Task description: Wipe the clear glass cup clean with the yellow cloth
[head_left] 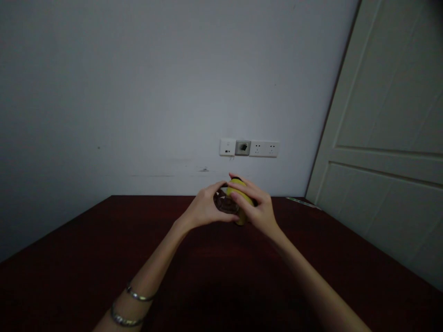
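Note:
Both hands meet above the table, near the middle of the view. My left hand [205, 207] curves its fingers and thumb around a dark brown, rounded, see-through-looking object [225, 204]. My right hand [259, 207] is closed on a yellow rounded object [242, 193] with dark edges, its thumb and fingers pressed across it. The yellow piece touches or overlaps the brown one; whether they are joined I cannot tell. Fingers hide much of both, and their exact kind is unclear in the dim light.
A dark red table [138, 244] stretches beneath the hands to a pale wall [155, 92]. Sockets [264, 148] are set in the wall behind. At the right stands a white panelled door [387, 184], with a thin flat strip [302, 202] near the table's far right corner.

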A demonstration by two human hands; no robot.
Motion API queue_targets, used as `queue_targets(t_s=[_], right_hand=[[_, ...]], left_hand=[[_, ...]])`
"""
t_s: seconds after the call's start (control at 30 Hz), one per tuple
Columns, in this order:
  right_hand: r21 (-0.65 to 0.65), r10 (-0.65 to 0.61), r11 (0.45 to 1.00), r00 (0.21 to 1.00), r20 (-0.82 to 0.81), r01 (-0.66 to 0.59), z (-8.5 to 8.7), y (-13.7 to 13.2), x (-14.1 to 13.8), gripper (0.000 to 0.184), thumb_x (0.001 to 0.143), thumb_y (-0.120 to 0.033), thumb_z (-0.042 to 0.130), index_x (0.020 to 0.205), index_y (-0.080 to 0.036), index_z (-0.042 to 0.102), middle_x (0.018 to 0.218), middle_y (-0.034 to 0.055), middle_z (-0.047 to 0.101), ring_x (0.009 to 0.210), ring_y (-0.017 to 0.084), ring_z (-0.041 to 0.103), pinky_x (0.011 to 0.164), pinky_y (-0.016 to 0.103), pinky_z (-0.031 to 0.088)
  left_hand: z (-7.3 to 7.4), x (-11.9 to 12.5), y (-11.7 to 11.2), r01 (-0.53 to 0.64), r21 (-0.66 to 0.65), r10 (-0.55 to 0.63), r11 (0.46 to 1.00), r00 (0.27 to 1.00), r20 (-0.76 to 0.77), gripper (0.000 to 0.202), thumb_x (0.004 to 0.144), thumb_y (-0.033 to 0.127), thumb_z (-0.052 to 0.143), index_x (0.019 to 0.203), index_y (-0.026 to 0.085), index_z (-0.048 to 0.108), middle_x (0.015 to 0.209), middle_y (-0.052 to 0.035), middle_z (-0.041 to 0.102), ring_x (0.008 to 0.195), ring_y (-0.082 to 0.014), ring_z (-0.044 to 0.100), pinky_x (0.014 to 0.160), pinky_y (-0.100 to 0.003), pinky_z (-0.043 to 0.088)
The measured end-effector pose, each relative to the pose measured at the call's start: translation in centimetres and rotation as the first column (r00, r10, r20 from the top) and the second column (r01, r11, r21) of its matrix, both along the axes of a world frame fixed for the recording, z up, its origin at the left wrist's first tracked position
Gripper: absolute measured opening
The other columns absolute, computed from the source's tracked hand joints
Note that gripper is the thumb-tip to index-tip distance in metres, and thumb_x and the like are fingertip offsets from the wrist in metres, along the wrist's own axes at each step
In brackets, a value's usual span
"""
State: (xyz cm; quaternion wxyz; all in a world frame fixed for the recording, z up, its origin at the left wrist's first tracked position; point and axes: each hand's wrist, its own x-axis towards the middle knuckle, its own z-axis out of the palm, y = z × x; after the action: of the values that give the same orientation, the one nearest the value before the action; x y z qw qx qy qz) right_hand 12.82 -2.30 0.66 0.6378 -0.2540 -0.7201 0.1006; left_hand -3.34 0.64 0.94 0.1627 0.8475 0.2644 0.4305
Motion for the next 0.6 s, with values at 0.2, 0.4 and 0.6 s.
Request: queue_targets(t_s=[0.2, 0.4, 0.6], right_hand=[[-0.245, -0.063, 0.969, 0.973, -0.222, 0.006, -0.2, 1.1, -0.2, 0.027, 0.078, -0.038, 0.064, 0.098, -0.023, 0.073, 0.109, 0.0054, 0.070, 0.108, 0.024, 0.062, 0.100, 0.044, 0.044], [0.012, -0.074, 0.997, 0.996, 0.051, 0.073, 0.3, -0.5, -0.4, 0.022, 0.079, -0.027, 0.063, 0.099, -0.027, 0.072, 0.119, 0.0044, 0.065, 0.112, 0.023, 0.060, 0.099, 0.042, 0.045], [-0.079, -0.048, 0.996, 0.998, -0.049, 0.044, 0.0, 0.5, 0.1, 0.023, 0.080, -0.032, 0.062, 0.099, -0.025, 0.072, 0.115, 0.0050, 0.067, 0.111, 0.023, 0.061, 0.100, 0.042, 0.044]], left_hand=[[0.0, 0.1, -0.3, 0.000, -0.068, 0.000, 0.998, 1.000, -0.011, 0.076, 0.055, 0.038, 0.081, 0.123, 0.016, 0.054, 0.113, -0.0076, 0.065, 0.101, -0.0237, 0.061, 0.091, -0.036, 0.047], [0.0, 0.4, -0.2, -0.021, -0.136, 0.025, 0.991, 0.999, 0.030, 0.063, 0.059, 0.031, 0.077, 0.116, 0.015, 0.057, 0.097, -0.0047, 0.068, 0.086, -0.0199, 0.063, 0.078, -0.032, 0.050], [0.3, 0.4, -0.3, 0.015, -0.167, -0.004, 0.986, 0.998, 0.065, 0.062, 0.058, 0.033, 0.079, 0.114, 0.015, 0.059, 0.101, -0.0054, 0.068, 0.090, -0.0207, 0.062, 0.080, -0.032, 0.049]])
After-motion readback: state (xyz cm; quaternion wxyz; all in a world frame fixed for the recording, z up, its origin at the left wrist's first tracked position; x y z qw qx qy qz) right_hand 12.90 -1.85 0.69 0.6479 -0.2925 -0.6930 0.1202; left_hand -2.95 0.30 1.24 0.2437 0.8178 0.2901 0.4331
